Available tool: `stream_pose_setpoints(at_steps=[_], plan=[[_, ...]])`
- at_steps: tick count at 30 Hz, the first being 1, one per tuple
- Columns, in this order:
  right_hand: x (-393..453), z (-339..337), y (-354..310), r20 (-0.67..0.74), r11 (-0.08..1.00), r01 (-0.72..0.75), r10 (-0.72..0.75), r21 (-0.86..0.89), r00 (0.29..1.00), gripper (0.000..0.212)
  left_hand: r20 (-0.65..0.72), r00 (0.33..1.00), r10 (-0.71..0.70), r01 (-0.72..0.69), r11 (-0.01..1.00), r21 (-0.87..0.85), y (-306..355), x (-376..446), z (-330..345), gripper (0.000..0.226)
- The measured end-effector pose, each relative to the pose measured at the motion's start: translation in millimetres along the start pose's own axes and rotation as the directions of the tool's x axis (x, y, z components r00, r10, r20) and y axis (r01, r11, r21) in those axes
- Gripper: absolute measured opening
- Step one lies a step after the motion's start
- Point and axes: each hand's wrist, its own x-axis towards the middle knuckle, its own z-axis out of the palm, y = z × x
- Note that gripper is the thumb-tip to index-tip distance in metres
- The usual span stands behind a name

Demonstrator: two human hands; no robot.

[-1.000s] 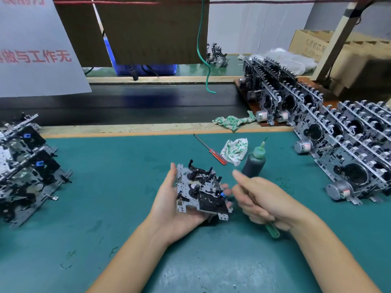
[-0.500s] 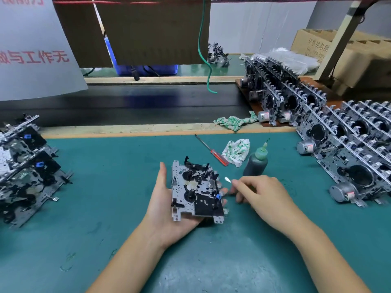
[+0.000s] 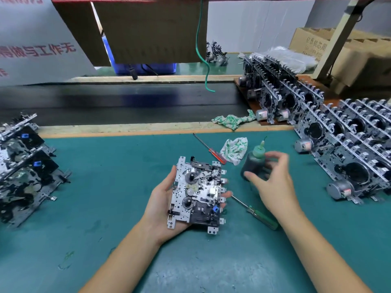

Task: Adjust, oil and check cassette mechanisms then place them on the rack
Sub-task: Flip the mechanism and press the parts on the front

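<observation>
Head view: left hand (image 3: 167, 208) cradles one cassette mechanism (image 3: 197, 194) face up, palm under the plate, thumb along its left edge, fingertips curled round the right edge, held just above the green mat (image 3: 105, 187) in the near centre. Right hand (image 3: 273, 182) is at the oil bottle (image 3: 254, 163), just right of the mechanism; thumb and fingers spread round the dark body, but the hand is blurred, so I cannot tell whether it is clamped on the bottle yet. Risks, as judgement: a loose or hasty grip could tip the bottle and spill oil on the mat or over the plate; too hard a squeeze would flood the gears and reach parts that should stay dry; the thin nozzle could snag on the raised levers. The green-handled screwdriver (image 3: 260, 214) lies on the mat just under the right wrist and could be knocked or rolled. The mechanism is held only at its edges, so pressing on it with the nozzle could tilt it out of the palm. Mechanism appearance: perforated silver plate with tabs along the edges, two black toothed hubs on the left half, a pale gear between them, a black block and small blue part at the near right corner. Finished units stand in rows on the rack (image 3: 342, 144) at far right; more units are stacked at left (image 3: 23, 166)
</observation>
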Motion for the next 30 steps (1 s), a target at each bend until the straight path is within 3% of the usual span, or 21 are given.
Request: stream_pose_setpoints(at_steps=[3,7,9,11,13,15,20,22,24,25,27,30], plan=[[5.0,1.0,3.1,0.074,0.999,-0.036,0.035,0.010,0.997,0.030,-0.007,1.000,0.011,-0.011,1.000,-0.016,-0.5,2.0,-3.1,0.068],[4.7,-2.1,-7.9,0.138,0.929,-0.069,0.020,0.365,0.990,0.018,-0.014,1.000,0.015,-0.015,0.999,-0.031,-2.0,2.6,-4.3,0.069],[5.0,-4.2,-12.2,0.159,0.830,-0.091,0.003,0.550,0.987,0.013,-0.024,0.999,0.022,-0.023,0.999,-0.039,-2.5,3.1,-4.3,0.070],[4.7,-5.4,-16.1,0.202,0.657,-0.180,0.042,0.732,0.978,0.017,-0.036,0.999,0.034,-0.035,0.998,-0.042,-2.2,4.2,-4.3,0.070],[3.5,-6.7,-22.2,0.250,0.472,-0.265,0.096,0.841,0.963,0.025,-0.041,0.999,0.034,-0.035,0.999,-0.032,-1.6,5.8,-5.1,0.071],[2.1,-7.9,-27.8,0.283,0.339,-0.308,0.121,0.889,0.951,0.018,-0.043,0.999,0.013,-0.014,1.000,-0.014,-1.1,6.7,-4.4,0.071],[-3.6,-3.6,-31.4,0.300,0.203,-0.329,0.159,0.922,0.940,0.015,-0.041,0.999,-0.004,0.003,1.000,-0.007,-0.7,6.1,-4.1,0.072],[-7.4,-0.4,-31.5,0.318,0.162,-0.336,0.128,0.928,0.939,0.035,-0.047,0.999,0.000,-0.001,1.000,-0.010,-0.7,6.0,-3.9,0.071],[-9.5,1.3,-30.3,0.312,0.149,-0.330,0.128,0.932,0.941,0.055,-0.048,0.999,-0.005,0.005,1.000,-0.004,-0.5,5.9,-3.6,0.071],[-9.8,1.7,-29.9,0.297,0.170,-0.320,0.145,0.932,0.944,0.050,-0.048,0.999,-0.009,0.009,1.000,-0.001,-0.3,5.9,-3.4,0.070],[-9.4,2.8,-30.0,0.245,0.263,-0.291,0.193,0.920,0.950,0.035,-0.045,0.999,-0.009,0.009,1.000,0.002,0.0,5.7,-3.4,0.069],[-8.6,3.1,-27.9,0.153,0.460,-0.238,0.215,0.855,0.965,0.035,-0.042,0.999,-0.002,0.002,1.000,0.000,-0.4,5.6,-2.9,0.068]])
